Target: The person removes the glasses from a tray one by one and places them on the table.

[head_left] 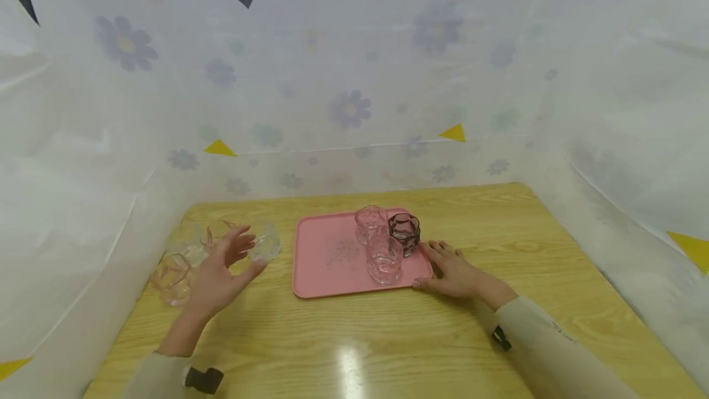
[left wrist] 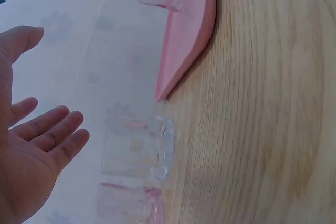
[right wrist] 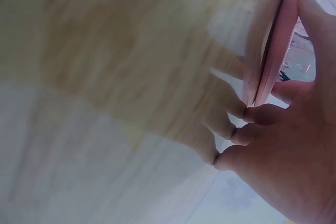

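My left hand (head_left: 218, 273) is held up above the table at the left, thumb spread from the fingers, with nothing in it. Just beyond its fingertips stands a clear glass cup (head_left: 268, 242). A pinkish cup (left wrist: 123, 205) stands beside the clear one in the left wrist view. Partly behind the hand is an amber-tinted cup (head_left: 170, 279). My right hand (head_left: 456, 276) lies at the near right corner of the pink tray (head_left: 324, 276), its fingertips on the table along the rim. On the tray are a dark smoky cup (head_left: 404, 233) and two see-through cups (head_left: 384, 263).
The wooden table (head_left: 343, 331) has white sheeting with flower prints (head_left: 349, 109) behind it and on both sides. Another see-through cup (head_left: 191, 245) sits near the table's left edge, close to the sheeting.
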`<state>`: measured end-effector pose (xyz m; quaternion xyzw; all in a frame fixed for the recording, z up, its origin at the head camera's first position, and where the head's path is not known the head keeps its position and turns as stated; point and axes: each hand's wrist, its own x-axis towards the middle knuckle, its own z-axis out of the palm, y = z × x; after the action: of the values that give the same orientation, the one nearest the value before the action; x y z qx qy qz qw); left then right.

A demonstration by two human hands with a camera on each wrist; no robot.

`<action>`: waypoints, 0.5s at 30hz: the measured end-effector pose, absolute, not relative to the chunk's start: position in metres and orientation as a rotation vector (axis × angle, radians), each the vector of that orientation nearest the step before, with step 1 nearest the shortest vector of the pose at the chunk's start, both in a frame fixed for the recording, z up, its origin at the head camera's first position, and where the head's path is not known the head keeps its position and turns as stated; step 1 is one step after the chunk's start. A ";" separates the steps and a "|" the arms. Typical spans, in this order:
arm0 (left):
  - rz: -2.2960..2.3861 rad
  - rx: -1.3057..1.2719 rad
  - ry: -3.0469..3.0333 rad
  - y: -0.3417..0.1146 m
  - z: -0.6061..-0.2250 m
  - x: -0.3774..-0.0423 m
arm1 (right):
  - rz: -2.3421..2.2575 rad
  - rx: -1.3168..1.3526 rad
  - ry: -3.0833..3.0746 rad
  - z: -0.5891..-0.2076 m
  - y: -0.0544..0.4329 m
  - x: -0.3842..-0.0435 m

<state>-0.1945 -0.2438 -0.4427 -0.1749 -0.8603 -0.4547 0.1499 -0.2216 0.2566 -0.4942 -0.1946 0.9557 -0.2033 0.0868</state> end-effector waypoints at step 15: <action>-1.532 -0.789 -2.548 -0.164 -0.450 -0.217 | -0.622 -0.579 2.830 -0.493 0.254 -0.220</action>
<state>-0.2169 -0.1637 -0.4500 -0.2562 -0.8279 -0.4978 0.0326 -0.2201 0.2542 -0.4929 -0.1949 0.9536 -0.2097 0.0932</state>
